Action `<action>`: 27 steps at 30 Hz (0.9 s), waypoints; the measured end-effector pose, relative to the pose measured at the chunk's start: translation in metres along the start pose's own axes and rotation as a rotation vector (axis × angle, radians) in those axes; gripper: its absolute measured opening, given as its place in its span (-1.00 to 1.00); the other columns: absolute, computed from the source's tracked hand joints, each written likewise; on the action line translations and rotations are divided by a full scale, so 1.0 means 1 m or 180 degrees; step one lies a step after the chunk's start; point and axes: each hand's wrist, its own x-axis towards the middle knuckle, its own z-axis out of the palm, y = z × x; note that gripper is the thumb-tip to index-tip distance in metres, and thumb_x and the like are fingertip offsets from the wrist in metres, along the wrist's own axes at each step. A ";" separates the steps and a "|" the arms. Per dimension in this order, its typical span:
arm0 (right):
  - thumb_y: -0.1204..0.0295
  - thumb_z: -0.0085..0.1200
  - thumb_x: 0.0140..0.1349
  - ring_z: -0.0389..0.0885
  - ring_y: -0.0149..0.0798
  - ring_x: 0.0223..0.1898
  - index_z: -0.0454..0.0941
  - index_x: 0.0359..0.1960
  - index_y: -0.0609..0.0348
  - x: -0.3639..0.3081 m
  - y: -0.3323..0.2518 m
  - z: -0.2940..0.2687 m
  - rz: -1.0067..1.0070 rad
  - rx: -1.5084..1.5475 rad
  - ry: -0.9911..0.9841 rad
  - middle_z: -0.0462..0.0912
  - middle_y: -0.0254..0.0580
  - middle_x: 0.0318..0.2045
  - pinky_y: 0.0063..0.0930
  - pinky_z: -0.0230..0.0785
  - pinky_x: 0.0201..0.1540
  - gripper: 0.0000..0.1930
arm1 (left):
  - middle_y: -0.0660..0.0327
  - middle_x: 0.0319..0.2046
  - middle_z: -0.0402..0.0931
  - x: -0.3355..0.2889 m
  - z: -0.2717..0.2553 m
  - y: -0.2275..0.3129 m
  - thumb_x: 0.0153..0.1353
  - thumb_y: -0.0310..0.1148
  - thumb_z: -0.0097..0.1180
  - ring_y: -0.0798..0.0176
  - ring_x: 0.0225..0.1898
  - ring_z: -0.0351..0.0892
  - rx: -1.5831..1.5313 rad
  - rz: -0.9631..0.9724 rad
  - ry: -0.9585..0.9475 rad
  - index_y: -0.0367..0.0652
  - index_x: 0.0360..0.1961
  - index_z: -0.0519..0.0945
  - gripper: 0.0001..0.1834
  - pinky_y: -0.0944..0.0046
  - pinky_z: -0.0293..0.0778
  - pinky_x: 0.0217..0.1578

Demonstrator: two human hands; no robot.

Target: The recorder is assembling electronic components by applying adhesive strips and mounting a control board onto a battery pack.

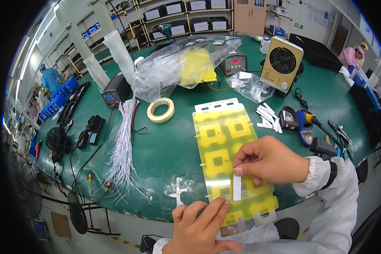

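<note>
A long yellow translucent panel (216,164) with square cut-outs and metal tabs at both ends lies on the green table, its near end at the front edge. My right hand (271,161) is closed in a pinch on the upper end of a narrow white strip (237,189). The strip rests over the lower middle of the panel; I cannot tell whether it is stuck down. My left hand (199,226) is open, fingers stretched together and thumb apart, with its fingertips at the panel's lower left edge by clear tape.
Left of the panel are a masking tape roll (160,110) and a bundle of white wires (125,152). On the right lie loose white strips (268,117), a soldering iron (319,122) and a small fan unit (282,63). Clear plastic bags (156,70) lie behind.
</note>
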 end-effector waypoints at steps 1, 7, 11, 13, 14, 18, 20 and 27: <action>0.48 0.21 0.33 0.62 -0.50 -0.53 0.63 -0.19 0.37 0.001 0.000 0.002 0.0041 0.0081 -0.0036 0.66 -0.25 -0.43 -0.57 0.46 -0.50 -0.84 | 0.18 0.04 0.62 0.002 0.000 -0.001 0.25 0.54 -0.24 0.09 -0.04 0.41 0.0010 0.0029 0.0032 -0.26 -0.07 0.69 -0.03 0.08 0.13 0.05; 0.49 0.10 0.40 0.70 -0.43 -0.49 0.57 -0.14 0.40 0.007 -0.003 0.010 0.0041 0.0038 -0.0093 0.65 -0.19 -0.38 -0.54 0.55 -0.45 -0.84 | 0.24 0.05 0.63 0.000 0.003 -0.003 0.24 0.53 -0.21 0.12 -0.06 0.40 -0.0015 0.0041 0.0119 -0.20 -0.05 0.71 -0.06 0.09 0.12 0.04; 0.50 0.06 0.42 0.73 -0.38 -0.46 0.56 -0.14 0.42 0.008 -0.004 0.014 0.0014 0.0031 -0.0060 0.66 -0.14 -0.37 -0.50 0.57 -0.44 -0.83 | 0.26 0.08 0.63 0.001 -0.001 -0.004 0.23 0.52 -0.16 0.14 -0.08 0.40 0.0012 0.0028 -0.0046 -0.17 -0.03 0.72 -0.09 0.11 0.12 0.03; 0.50 0.06 0.42 0.74 -0.37 -0.46 0.56 -0.14 0.43 0.008 -0.003 0.015 0.0016 0.0022 -0.0042 0.66 -0.12 -0.36 -0.49 0.57 -0.44 -0.83 | 0.26 0.15 0.60 -0.005 0.000 -0.002 0.22 0.49 -0.07 0.15 0.01 0.40 -0.0148 -0.0106 -0.0208 -0.20 0.05 0.69 -0.10 0.11 0.13 0.10; 0.50 0.06 0.42 0.75 -0.36 -0.46 0.56 -0.13 0.43 0.008 -0.004 0.015 0.0006 0.0009 -0.0028 0.67 -0.11 -0.35 -0.49 0.58 -0.43 -0.82 | 0.26 0.22 0.57 -0.007 0.000 -0.002 0.20 0.46 0.02 0.16 0.09 0.39 -0.0296 -0.0242 -0.0364 -0.23 0.13 0.66 -0.09 0.11 0.14 0.17; 0.49 0.06 0.42 0.75 -0.34 -0.46 0.56 -0.12 0.44 0.009 -0.003 0.015 0.0021 -0.0059 -0.0031 0.69 -0.08 -0.34 -0.48 0.58 -0.43 -0.82 | 0.48 0.15 0.60 -0.007 0.002 -0.006 0.15 0.53 -0.02 0.28 -0.08 0.26 -0.0299 -0.0253 -0.0271 -0.12 0.00 0.75 -0.10 0.16 0.02 0.01; 0.49 0.07 0.42 0.75 -0.33 -0.47 0.56 -0.12 0.44 0.010 -0.003 0.015 0.0031 -0.0053 -0.0029 0.69 -0.07 -0.34 -0.47 0.58 -0.43 -0.81 | 0.28 0.11 0.63 -0.003 -0.002 -0.006 0.23 0.50 -0.13 0.15 -0.09 0.39 -0.0052 -0.0028 -0.0116 -0.16 -0.01 0.71 -0.10 0.12 0.12 0.02; 0.52 0.11 0.43 0.71 -0.47 -0.48 0.58 -0.17 0.35 0.013 -0.006 0.016 0.0129 -0.0132 -0.0031 0.67 -0.23 -0.39 -0.56 0.58 -0.44 -0.89 | 0.29 0.12 0.63 -0.003 -0.001 -0.006 0.22 0.49 -0.12 0.16 -0.11 0.39 -0.0064 -0.0023 -0.0119 -0.16 0.00 0.71 -0.11 0.13 0.12 0.00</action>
